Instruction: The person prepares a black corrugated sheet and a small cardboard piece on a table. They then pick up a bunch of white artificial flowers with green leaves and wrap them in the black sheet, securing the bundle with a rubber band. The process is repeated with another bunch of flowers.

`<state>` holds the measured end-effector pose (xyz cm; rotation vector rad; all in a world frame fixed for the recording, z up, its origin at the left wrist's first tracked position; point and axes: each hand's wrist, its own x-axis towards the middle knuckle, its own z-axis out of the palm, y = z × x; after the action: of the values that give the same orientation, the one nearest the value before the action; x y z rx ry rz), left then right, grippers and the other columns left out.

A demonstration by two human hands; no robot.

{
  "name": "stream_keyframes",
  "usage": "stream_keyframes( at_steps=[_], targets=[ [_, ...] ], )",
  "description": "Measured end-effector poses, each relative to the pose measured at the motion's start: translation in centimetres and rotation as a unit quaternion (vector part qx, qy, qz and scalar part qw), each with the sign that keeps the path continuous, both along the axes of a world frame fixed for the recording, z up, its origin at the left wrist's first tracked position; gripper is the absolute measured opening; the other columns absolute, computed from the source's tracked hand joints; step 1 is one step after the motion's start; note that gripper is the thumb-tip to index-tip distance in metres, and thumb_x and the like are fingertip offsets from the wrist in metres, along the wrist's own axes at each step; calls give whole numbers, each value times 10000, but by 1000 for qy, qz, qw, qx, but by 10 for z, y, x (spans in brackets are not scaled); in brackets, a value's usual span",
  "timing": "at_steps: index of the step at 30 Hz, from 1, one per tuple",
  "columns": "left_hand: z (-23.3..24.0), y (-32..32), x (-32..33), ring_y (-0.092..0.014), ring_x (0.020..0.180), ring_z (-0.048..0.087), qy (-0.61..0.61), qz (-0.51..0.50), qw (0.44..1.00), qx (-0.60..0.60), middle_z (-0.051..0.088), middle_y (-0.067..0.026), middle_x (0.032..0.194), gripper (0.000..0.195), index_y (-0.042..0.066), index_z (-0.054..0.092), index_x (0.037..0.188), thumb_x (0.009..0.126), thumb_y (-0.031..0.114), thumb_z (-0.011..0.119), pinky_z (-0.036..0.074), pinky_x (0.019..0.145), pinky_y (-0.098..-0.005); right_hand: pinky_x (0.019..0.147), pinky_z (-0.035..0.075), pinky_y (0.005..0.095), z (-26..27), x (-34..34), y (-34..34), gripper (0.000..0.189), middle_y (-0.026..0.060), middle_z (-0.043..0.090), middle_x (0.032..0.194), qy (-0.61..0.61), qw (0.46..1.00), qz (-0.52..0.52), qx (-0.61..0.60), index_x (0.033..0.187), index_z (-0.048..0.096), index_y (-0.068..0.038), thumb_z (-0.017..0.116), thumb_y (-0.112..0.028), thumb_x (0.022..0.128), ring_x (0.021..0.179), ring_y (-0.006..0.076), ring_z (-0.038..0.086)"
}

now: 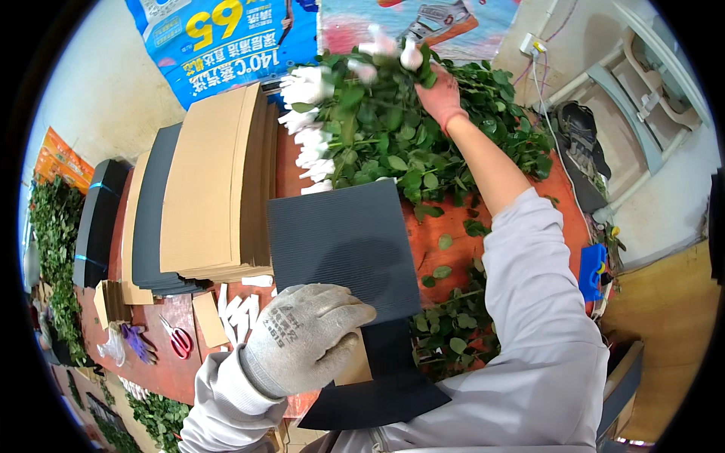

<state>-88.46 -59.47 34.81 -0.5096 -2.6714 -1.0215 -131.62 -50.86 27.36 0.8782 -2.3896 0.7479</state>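
Observation:
My right hand, in a pink glove, is closed around leafy rose stems at the back of the table. Its fingertips are hidden among leaves. Several blooms in white sleeves show by this hand, some blurred by motion. Below it lies a pile of leafy stems, its white-sleeved heads pointing left. My left hand, in a grey work glove bearing print, lies over the near edge of a black corrugated sheet. Whether it grips the sheet cannot be told. Black flaps extend below it.
Stacks of brown cardboard and black corrugated sheets stand to the left. Red-handled scissors, a purple glove and white sleeves lie nearer. A blue object is at the right edge; a folded chair frame leans behind.

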Motion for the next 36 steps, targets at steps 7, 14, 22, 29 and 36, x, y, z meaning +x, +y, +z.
stream_keyframes(
  at_steps=[7, 14, 22, 29, 36],
  targets=[
    [5, 14, -5, -337, 809, 606, -71, -51, 996, -7, 603, -169, 885, 326, 6, 590, 975, 654, 52, 629, 483, 707, -417, 854, 427, 408, 4, 40, -32, 514, 177, 479, 1233, -12, 926, -30, 377, 1255, 428, -65, 493, -266, 786, 1128, 317, 491],
    [-17, -6, 51, -322, 771, 614, -136, -5, 989, 56, 618, -148, 879, 272, -1, 613, 954, 694, 78, 613, 491, 712, -404, 969, 360, 398, -62, 150, 32, 565, 121, 469, 1263, -26, 828, 173, 533, 1222, 472, -84, 551, -448, 797, 1166, 291, 447],
    [-17, -9, 56, -345, 825, 623, -111, 42, 991, 55, 631, -183, 891, 310, -26, 611, 964, 663, 48, 631, 496, 730, -403, 1075, 212, 496, -142, 123, 33, 602, 142, 237, 1477, 53, 809, 91, 579, 1447, 218, -129, 417, -294, 902, 1320, 380, 276],
    [-17, -13, 72, -334, 819, 628, -108, 95, 988, 61, 632, -186, 921, 293, -25, 611, 954, 665, 18, 624, 492, 721, -393, 982, 341, 385, -123, 85, 30, 607, 110, 438, 1307, -11, 912, 12, 410, 1389, 327, -132, 527, -274, 834, 1197, 262, 439],
    [-13, -8, 79, -332, 838, 626, -104, 82, 988, 85, 633, -181, 936, 307, -19, 605, 982, 682, 44, 627, 493, 736, -385, 844, 472, 349, -74, 76, 71, 638, 90, 569, 1138, -44, 970, -28, 239, 1268, 428, -116, 669, -353, 727, 1007, 242, 583]
  ],
)
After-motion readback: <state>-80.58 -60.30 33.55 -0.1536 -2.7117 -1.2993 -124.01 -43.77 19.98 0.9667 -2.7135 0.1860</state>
